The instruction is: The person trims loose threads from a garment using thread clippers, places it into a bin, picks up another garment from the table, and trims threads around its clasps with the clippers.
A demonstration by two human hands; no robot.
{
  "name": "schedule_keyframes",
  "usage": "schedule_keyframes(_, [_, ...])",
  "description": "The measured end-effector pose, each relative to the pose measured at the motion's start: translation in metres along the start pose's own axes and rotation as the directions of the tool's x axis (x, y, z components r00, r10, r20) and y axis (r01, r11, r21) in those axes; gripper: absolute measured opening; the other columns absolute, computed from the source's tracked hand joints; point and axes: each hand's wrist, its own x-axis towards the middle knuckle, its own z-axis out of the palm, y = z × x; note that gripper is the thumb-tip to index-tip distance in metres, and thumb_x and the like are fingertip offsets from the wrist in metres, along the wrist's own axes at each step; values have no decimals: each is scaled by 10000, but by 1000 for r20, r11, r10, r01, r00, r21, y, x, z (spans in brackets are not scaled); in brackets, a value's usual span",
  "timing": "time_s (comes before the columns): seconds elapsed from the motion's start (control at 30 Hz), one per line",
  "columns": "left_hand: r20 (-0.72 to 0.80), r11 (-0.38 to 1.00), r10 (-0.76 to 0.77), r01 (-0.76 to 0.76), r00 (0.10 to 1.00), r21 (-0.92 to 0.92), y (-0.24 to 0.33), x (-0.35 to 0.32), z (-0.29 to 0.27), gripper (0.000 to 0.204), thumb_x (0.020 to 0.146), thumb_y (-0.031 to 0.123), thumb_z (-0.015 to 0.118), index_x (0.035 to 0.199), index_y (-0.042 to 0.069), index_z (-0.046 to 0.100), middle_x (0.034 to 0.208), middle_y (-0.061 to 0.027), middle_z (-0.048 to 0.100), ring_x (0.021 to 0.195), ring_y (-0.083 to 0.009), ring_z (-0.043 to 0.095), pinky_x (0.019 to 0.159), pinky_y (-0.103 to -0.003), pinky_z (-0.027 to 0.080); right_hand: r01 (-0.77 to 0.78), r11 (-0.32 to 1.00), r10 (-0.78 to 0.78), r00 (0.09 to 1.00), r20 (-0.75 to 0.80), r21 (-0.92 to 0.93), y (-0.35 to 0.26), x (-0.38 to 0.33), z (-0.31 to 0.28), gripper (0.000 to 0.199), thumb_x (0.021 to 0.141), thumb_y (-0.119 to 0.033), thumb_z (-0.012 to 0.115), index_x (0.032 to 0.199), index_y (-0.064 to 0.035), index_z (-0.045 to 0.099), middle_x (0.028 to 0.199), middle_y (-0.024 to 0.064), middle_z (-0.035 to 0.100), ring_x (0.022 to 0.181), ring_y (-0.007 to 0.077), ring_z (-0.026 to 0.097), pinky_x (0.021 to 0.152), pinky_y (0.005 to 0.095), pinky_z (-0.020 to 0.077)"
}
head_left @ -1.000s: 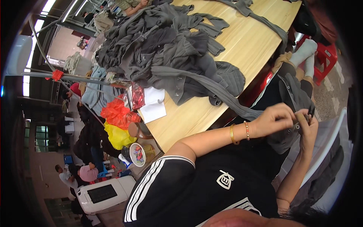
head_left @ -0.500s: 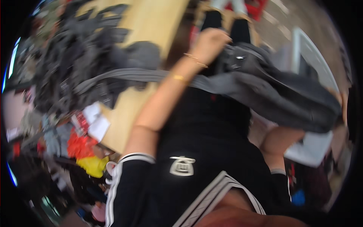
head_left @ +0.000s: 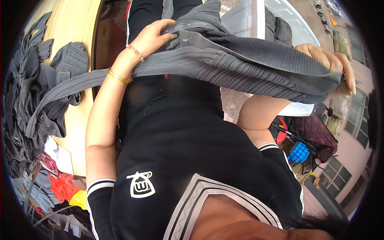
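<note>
A grey ribbed knit garment [head_left: 256, 60] stretches across in front of my body, with a row of small light dots like buttons or snaps along one edge. My left hand [head_left: 150, 40] pinches it near that edge, over my lap. At the far right end, my right hand [head_left: 326, 62] curls round the cloth, part of the palm hidden behind it. One long sleeve-like strip [head_left: 96, 76] of the garment passes under my left forearm and reaches a heap of grey knitwear [head_left: 24, 96] on the wooden table [head_left: 74, 20].
To the right stands a white plastic bin [head_left: 244, 22] holding folded grey knitwear [head_left: 280, 30]. Red bags [head_left: 62, 187] and a yellow bag [head_left: 79, 199] lie beyond the table's near end. A dark red quilted cover [head_left: 314, 134] and a blue basket-like thing [head_left: 298, 153] are behind my right arm.
The view has turned rightward, so the table and heap sit farther left and more of the bin shows. Both hands still hold the garment; its right end now shows my right fingers over it.
</note>
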Motion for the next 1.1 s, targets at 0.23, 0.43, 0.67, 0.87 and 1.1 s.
schedule_keyframes(0.23, [-231, 869, 7, -120, 973, -481, 0, 10, -25, 189, 944, 118, 596, 1088, 25, 676, 861, 68, 653, 729, -7, 548, 624, -174, 439, -298, 873, 453, 789, 415, -386, -44, -5, -26, 333, 803, -485, 770, 881, -181, 659, 524, -68, 443, 407, 70, 314, 431, 255, 189])
schedule_keyframes(0.43, [-154, 706, -23, -93, 988, -702, 95, -1, -64, 100, 936, 28, 570, 979, -7, 653, 885, -15, 666, 790, -78, 605, 741, -204, 490, -487, -50, 170, 856, -488, -872, 26, -34, -19, 342, 741, -123, 788, 1075, -58, 747, 775, -48, 591, 656, 37, 484, 597, 211, 386])
schedule_keyframes(0.67, [-180, 689, 118, -211, 977, -693, 142, -13, -71, 75, 932, 28, 596, 990, 13, 640, 922, -1, 648, 798, -47, 591, 707, -176, 488, -509, -48, 171, 844, -509, -859, 89, -69, -82, 287, 722, -161, 873, 940, -30, 740, 667, -85, 524, 604, 8, 435, 534, 190, 360])
schedule_keyframes(0.87, [-596, 808, 68, -394, 800, -437, 79, -7, -102, 136, 896, -17, 555, 1011, -9, 627, 956, -61, 652, 838, -105, 611, 762, -230, 509, -567, 230, 14, 815, -580, -791, 82, -64, -77, 125, 839, -83, 779, 926, -4, 737, 759, -60, 597, 685, 16, 510, 601, 184, 392])
schedule_keyframes(1.1, [264, 984, 100, -134, 959, 116, 2, -51, -43, 421, 762, -102, 632, 1146, 67, 662, 1146, -99, 665, 1063, -245, 621, 973, -335, 479, -619, 173, -215, 736, -643, -766, 16, -79, -101, 179, 904, -98, 708, 1063, -18, 717, 697, -104, 507, 578, -4, 393, 526, 183, 250])
